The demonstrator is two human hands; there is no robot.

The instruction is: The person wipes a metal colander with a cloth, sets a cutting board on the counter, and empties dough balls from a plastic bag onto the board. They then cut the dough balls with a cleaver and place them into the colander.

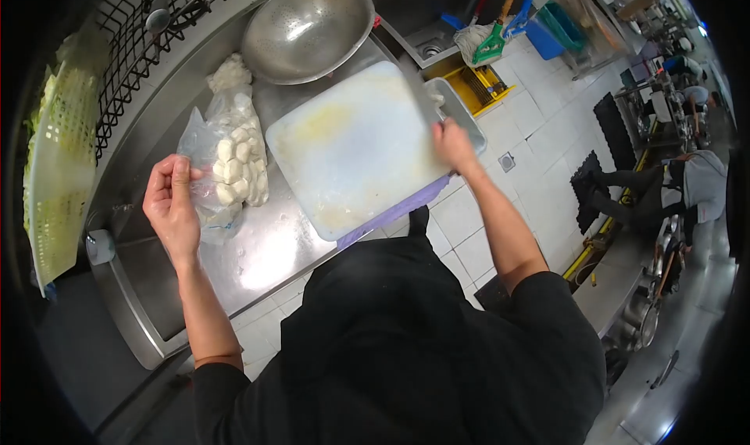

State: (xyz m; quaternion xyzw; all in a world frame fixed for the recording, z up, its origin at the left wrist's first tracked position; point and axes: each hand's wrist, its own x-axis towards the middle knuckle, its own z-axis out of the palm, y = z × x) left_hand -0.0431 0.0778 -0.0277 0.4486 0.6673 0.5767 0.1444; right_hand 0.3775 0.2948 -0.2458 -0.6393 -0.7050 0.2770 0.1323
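Observation:
A clear plastic bag (241, 160) of white rounded pieces lies on the steel counter. My left hand (173, 203) pinches the bag's edge on its left side. To the right of the bag is a stained white cutting board (355, 152), with purple cloth or plastic (398, 214) under its near edge. My right hand (455, 146) is closed at the board's right edge, by a grey tray (461, 121); it is slightly blurred, and what its fingers hold cannot be made out.
A steel colander (310, 31) stands behind the board. At the far left is a yellowish perforated basket (62, 171) beside a black wire rack (129, 54). A yellow bucket (475, 87) and mops are on the tiled floor. Another person (699, 185) is at the far right.

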